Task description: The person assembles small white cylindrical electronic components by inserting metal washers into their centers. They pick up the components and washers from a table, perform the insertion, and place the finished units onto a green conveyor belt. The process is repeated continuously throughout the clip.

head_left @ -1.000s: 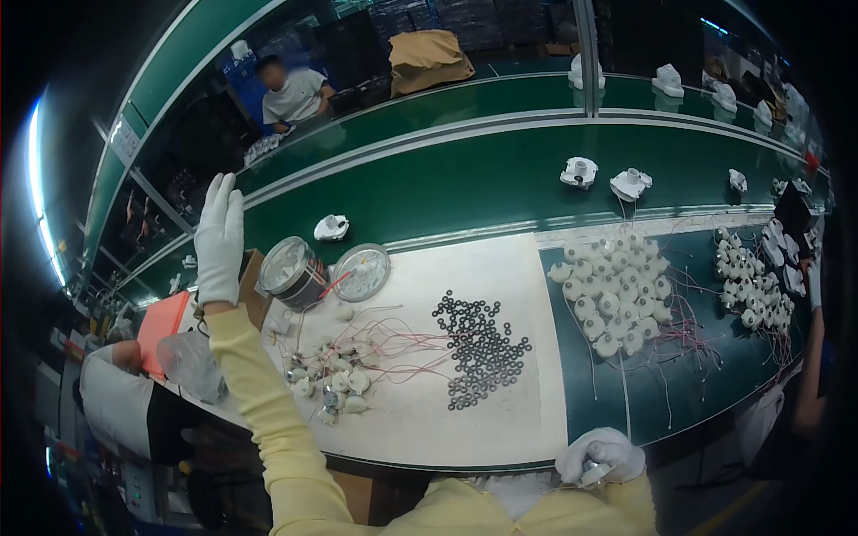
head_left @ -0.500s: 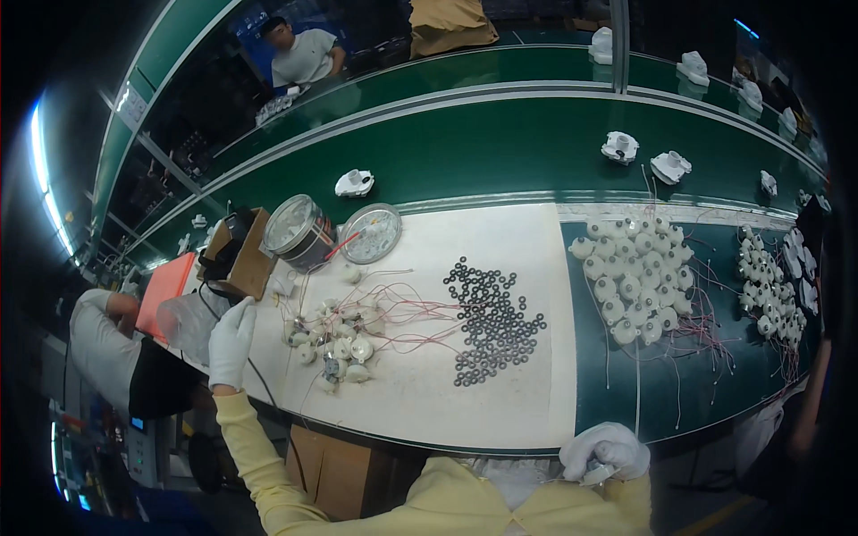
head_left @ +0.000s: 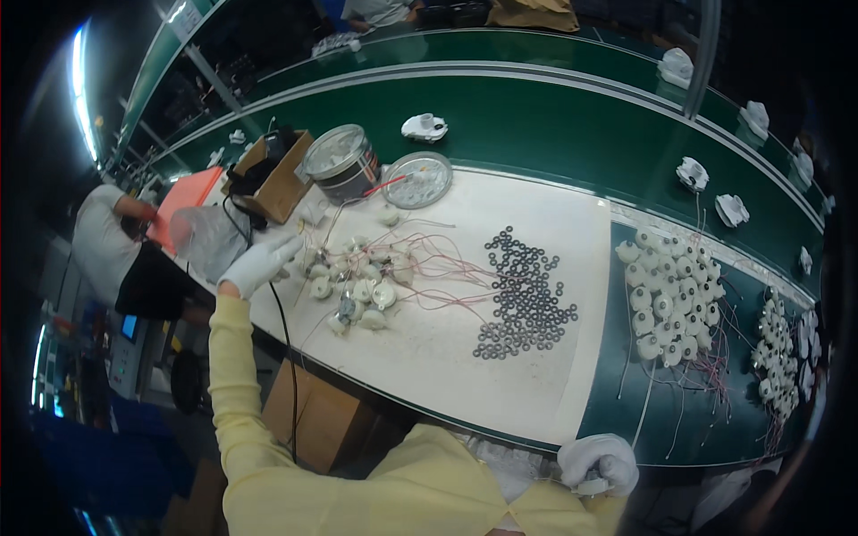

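The left hand (head_left: 259, 266) is held out over the near-left edge of the white mat (head_left: 429, 357), its fingers stretched nearly straight and lying close together. Nothing is seen gripped by them; whether anything is touched beneath cannot be told. By the curled fingers of the right hand (head_left: 597, 457), low at the bench's front edge, a small pale part (head_left: 593, 486) is enclosed, mostly hidden by the glove.

Just beyond the left fingertips, to their right, a loose heap of round cream parts (head_left: 361, 290) is spread, with pink wires (head_left: 447, 259) trailed away from the fingers. Farther right, between the two hands and ahead of the right one, many small black rings (head_left: 527, 304) are scattered singly.

Beyond the right fingers and to their right, a tight cluster of round parts (head_left: 663, 305) is set out on the green surface, dark centres showing on many. These are judged to be the finished share, and it is a large one; the heap by the left fingers and the rings are judged to be what is left. How complete the enclosed part is cannot be told.

Ahead of the left fingers, a tub (head_left: 344, 174) and its lid (head_left: 438, 192), crossed by a red stick (head_left: 384, 186), are placed.
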The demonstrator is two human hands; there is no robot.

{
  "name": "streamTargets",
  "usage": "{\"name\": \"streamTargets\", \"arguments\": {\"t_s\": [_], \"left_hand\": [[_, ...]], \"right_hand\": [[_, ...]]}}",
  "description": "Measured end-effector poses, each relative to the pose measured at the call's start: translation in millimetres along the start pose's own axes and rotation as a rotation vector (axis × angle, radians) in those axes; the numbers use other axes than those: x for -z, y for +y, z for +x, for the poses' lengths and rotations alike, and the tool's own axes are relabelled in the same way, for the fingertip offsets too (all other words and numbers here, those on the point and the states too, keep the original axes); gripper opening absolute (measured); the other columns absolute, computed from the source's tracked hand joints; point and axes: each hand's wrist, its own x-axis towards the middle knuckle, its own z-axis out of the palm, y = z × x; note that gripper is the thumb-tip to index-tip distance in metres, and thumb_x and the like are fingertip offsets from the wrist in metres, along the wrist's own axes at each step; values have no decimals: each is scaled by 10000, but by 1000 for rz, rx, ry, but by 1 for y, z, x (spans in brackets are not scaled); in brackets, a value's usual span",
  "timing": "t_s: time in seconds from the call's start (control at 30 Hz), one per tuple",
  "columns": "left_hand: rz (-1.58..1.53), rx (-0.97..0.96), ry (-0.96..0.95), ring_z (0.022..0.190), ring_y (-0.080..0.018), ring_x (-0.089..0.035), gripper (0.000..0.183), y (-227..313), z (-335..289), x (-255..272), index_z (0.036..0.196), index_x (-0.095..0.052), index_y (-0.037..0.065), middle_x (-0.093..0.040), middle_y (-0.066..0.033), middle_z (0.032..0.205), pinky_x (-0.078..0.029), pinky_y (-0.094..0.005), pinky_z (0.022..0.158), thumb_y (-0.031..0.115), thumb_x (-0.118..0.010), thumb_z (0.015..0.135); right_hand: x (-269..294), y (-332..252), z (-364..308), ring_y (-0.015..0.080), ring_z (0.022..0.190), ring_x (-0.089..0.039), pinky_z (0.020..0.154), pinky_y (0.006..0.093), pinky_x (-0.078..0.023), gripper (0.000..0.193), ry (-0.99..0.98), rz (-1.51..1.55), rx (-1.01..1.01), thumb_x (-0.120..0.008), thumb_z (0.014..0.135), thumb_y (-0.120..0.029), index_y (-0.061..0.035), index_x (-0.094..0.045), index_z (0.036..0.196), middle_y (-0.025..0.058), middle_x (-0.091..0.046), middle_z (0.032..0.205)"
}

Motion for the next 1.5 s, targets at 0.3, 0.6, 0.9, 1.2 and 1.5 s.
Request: {"name": "streamTargets", "arguments": {"t_s": [0.3,0.6,0.9,1.2,1.5], "left_hand": [[447,62,105,922,-376,-686,674,-10,30,-2,1308,-624,23,-704,-250,1094,-528,-443,840,585,-446,981],[676,23,429,1170,-378,-652,665,11,85,-24,1490,-442,142,-603,-228,1344,-528,-491,946,326,-623,878],[803,-91,205,1137,-354,-670,536,15,115,-18,1240,-664,184,-679,-156,1252,-535,-477,942,520,-676,823],[797,-17,215,1121,-368,-672,596,33,91,-18,1200,-691,110,-715,-186,1178,-517,-483,965,596,-610,864],[497,-151,474,1073,-391,-681,640,31,82,5,1308,-589,7,-696,-264,1167,-520,-487,923,516,-595,920]], "right_hand": [[1,-5,11,261,595,-556,561,391,-433,527,-95,-116,79,-442,1058,-331,85,-708,871,158,-658,700],[-3,-14,14,259,637,-560,576,383,-444,487,-99,-93,18,-470,1063,-321,79,-716,936,167,-676,760],[18,16,-11,160,679,-544,636,361,-441,602,-258,-106,-113,-547,1027,-508,-205,-429,1533,115,-601,857],[4,-12,5,302,816,-629,750,363,-488,331,-127,-174,-126,-561,908,-227,23,-741,1031,138,-665,869],[6,-11,8,302,860,-649,787,359,-507,263,-184,-191,-114,-602,914,-202,-7,-750,1009,126,-707,924]]}}
